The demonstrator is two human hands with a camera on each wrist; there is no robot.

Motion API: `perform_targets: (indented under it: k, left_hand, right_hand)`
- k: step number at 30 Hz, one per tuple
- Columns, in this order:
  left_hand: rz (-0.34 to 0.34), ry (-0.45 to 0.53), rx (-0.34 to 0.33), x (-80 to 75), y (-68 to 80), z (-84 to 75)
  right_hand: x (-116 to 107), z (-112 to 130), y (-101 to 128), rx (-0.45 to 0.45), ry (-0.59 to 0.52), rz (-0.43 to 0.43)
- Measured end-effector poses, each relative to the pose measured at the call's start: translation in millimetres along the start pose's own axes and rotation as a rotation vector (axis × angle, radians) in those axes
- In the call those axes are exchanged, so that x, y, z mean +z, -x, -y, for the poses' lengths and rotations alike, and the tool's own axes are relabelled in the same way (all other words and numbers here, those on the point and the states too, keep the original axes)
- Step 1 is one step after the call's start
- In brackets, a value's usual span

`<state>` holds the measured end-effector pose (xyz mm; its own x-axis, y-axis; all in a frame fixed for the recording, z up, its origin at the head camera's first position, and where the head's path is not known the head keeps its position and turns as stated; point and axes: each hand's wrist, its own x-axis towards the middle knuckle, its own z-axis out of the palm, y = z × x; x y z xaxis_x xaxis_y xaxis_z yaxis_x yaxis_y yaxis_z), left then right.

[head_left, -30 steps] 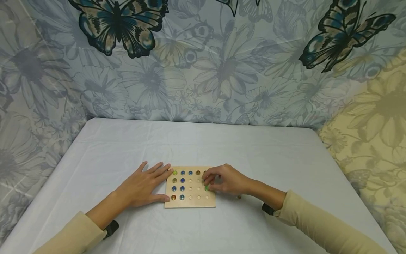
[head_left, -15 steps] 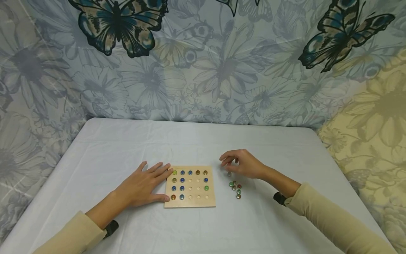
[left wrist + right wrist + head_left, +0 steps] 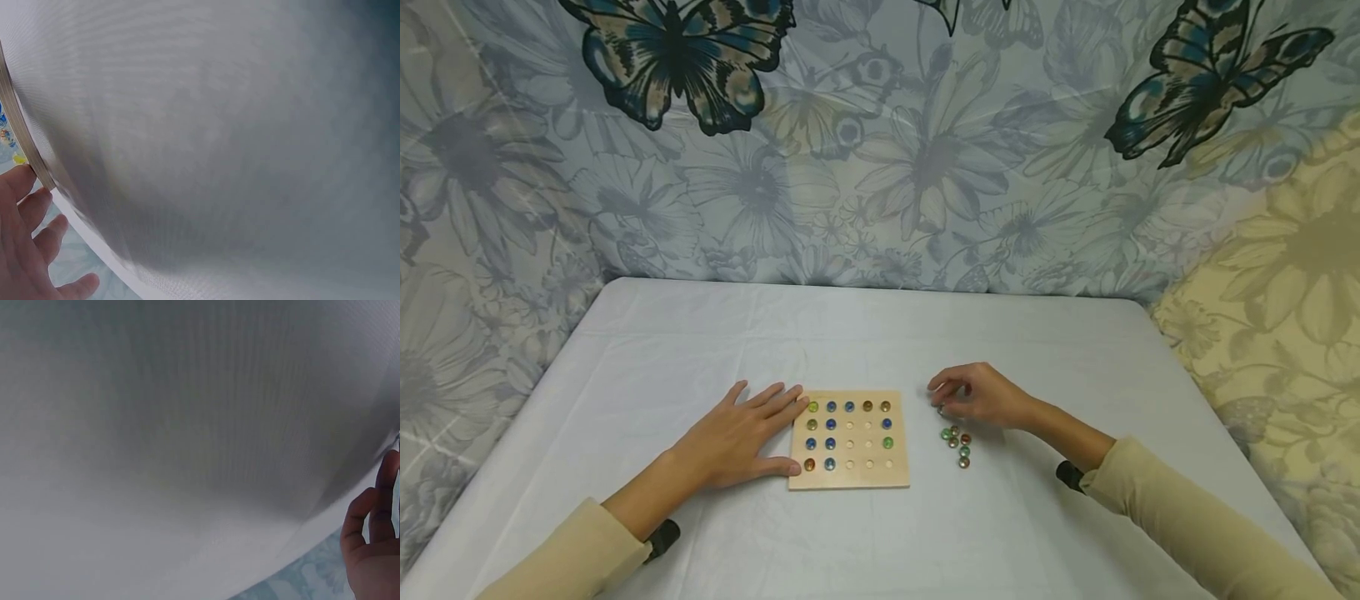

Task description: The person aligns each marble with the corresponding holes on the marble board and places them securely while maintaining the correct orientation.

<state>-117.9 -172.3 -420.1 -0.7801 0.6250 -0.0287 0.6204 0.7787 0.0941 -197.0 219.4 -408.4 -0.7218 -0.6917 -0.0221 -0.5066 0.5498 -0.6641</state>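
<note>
Staged recording booth, not a lived-in room: butterfly-and-flower printed fabric (image 3: 880, 142) screens all sides around one counter (image 3: 880, 333) draped in plain white cloth.

- We see the right hand (image 3: 981, 396) off the wooden board (image 3: 850, 439), where it set a green marble (image 3: 888, 442) a second ago; it is now out to the board's right.
- Since half a second ago it drops lower, fingertips (image 3: 942, 406) curling onto a clear marble (image 3: 940, 410) just above the loose marbles (image 3: 957, 444).

One board (image 3: 850, 477) — two hands (eleven marbles aboard)
</note>
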Motion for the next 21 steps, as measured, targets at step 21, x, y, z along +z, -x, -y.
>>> perform_targets:
  k: [21]
  left_hand:
    - [0.008,0.002,-0.003,0.9,-0.4,1.2]
  right_hand:
    - [1.8,5.8,-2.3,-0.014,0.004,-0.01]
